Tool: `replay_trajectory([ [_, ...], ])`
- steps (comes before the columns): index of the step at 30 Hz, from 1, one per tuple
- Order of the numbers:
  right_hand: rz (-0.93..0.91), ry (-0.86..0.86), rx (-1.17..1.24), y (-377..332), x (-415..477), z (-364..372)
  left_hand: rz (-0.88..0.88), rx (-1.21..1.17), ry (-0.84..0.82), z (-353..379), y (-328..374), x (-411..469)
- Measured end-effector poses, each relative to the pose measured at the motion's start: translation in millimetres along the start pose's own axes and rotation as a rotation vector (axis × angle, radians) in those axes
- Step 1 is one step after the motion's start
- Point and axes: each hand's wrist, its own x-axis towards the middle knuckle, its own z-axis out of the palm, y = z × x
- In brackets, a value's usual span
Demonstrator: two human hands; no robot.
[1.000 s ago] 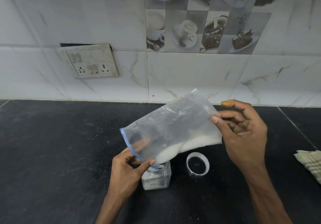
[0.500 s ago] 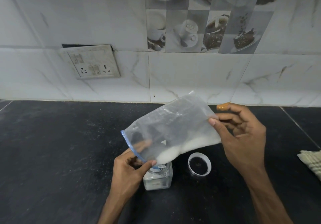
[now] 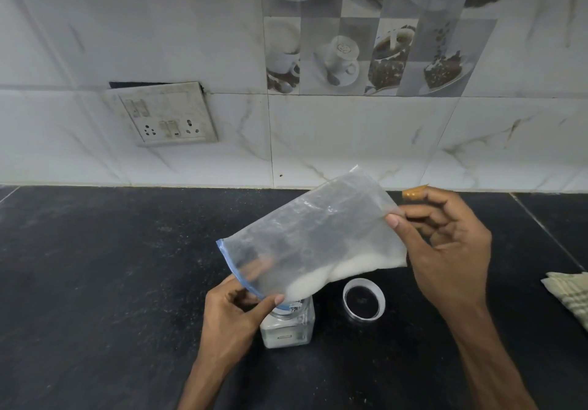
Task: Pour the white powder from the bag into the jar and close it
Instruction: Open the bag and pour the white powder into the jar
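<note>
Pouring is the step in hand: the zip-lock bag [image 3: 311,237] is tilted, its blue-edged mouth low over the open glass jar [image 3: 288,330], which stands on the black countertop [image 3: 95,282] well forward of its back edge. The left hand [image 3: 232,317] pinches the bag's mouth just above the jar; the right hand [image 3: 445,250] pinches the raised bottom corner. White powder [image 3: 334,272] lies along the bag's lower edge. The lid [image 3: 363,299] lies just right of the jar. Next, I judge, the bottom must lift higher, then one hand must free itself for the lid.
</note>
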Motion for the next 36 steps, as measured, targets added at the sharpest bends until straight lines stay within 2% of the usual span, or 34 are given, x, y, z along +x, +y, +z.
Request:
replay_trajectory([
  [4,-0.014,-0.037,-0.003,0.6,-1.6,2.5,0.002,0.004,-0.009,0.0,-1.7,-0.1],
  [26,-0.039,0.008,0.016,7.4,-2.9,-1.5,0.009,-0.018,-0.008,1.0,-3.4,1.3],
  [36,-0.153,-0.093,-0.195,11.2,-8.9,-5.2,0.020,-0.013,-0.011,-0.4,-5.6,-0.1],
])
